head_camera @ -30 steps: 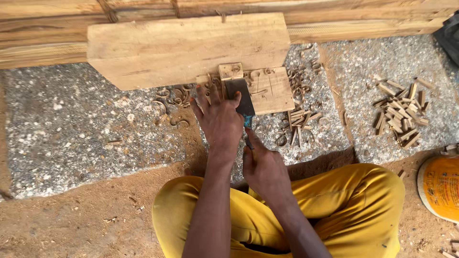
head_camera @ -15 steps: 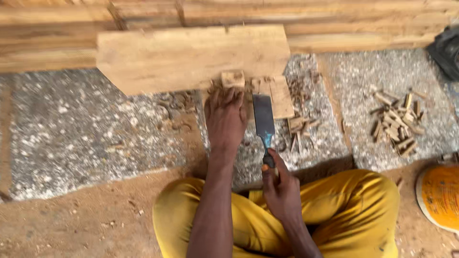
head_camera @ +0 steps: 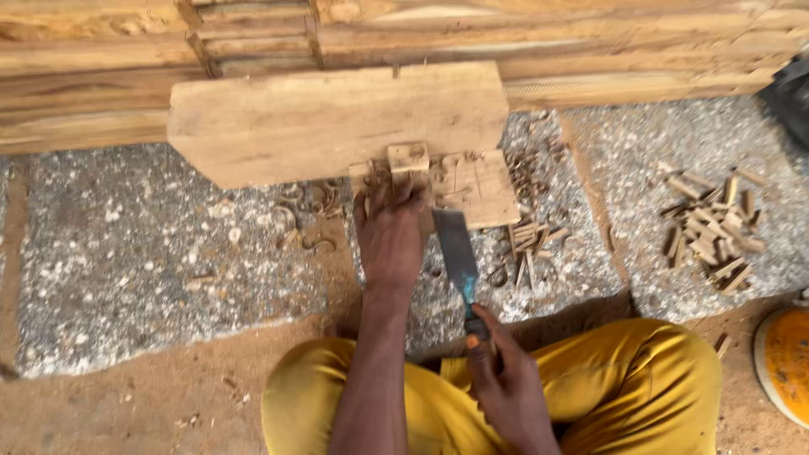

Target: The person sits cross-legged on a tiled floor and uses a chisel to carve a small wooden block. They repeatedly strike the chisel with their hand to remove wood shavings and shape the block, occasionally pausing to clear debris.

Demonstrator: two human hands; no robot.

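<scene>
My left hand (head_camera: 392,240) grips a small upright wooden block (head_camera: 409,158) against a flat wooden board (head_camera: 484,190) in front of me. My right hand (head_camera: 506,379) is shut around the handle of a broad flat blade (head_camera: 455,248) with a blue-green neck. The blade lies just right of my left hand, its tip near the base of the small block. Above them rests a large thick plank (head_camera: 329,118).
Curled wood shavings (head_camera: 308,219) lie on the speckled stone slab (head_camera: 152,261). Short cut sticks (head_camera: 527,244) sit right of the blade, and a bigger pile of sticks (head_camera: 712,232) further right. Stacked timber (head_camera: 404,34) runs along the back. An orange round object (head_camera: 784,362) sits at right.
My right hand has pulled the blade back from on top of the block to beside my left hand. The view has shifted slightly.
</scene>
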